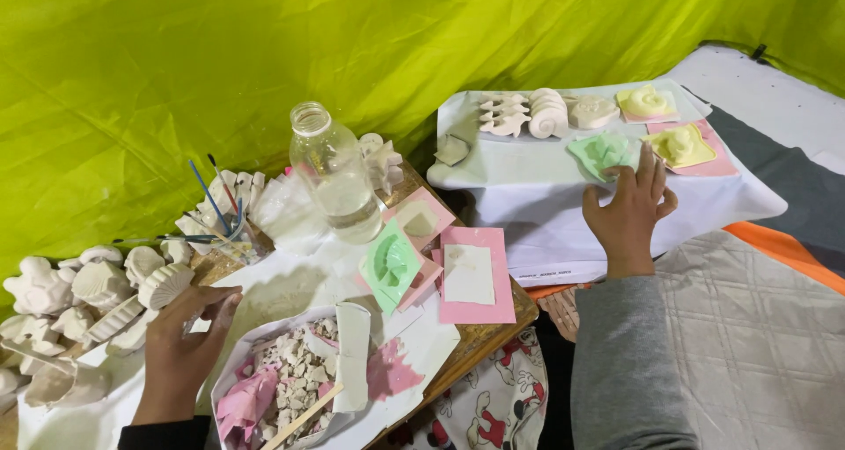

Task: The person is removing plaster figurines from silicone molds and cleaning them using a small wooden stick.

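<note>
My left hand (pixel 185 340) lies open, fingers loosely curled, fingertips just touching a ribbed white plaster shell (pixel 165 285) at the edge of the matte casts heaped at the left of the tabletop (pixel 480 336). My right hand (pixel 628 211) is spread flat on white cloth (pixel 546 190), fingertips on a soft green mould (pixel 601 153), holding nothing. Beyond it lie two yellow moulds (pixel 662 124) on pink sheets. A clear plastic bottle (pixel 336 173) stands between my hands.

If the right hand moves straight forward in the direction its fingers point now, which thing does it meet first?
Most likely the green mould: the right hand points up and away, and its fingertips are already at that mould's edge. Whether they touch it is unclear.
</note>
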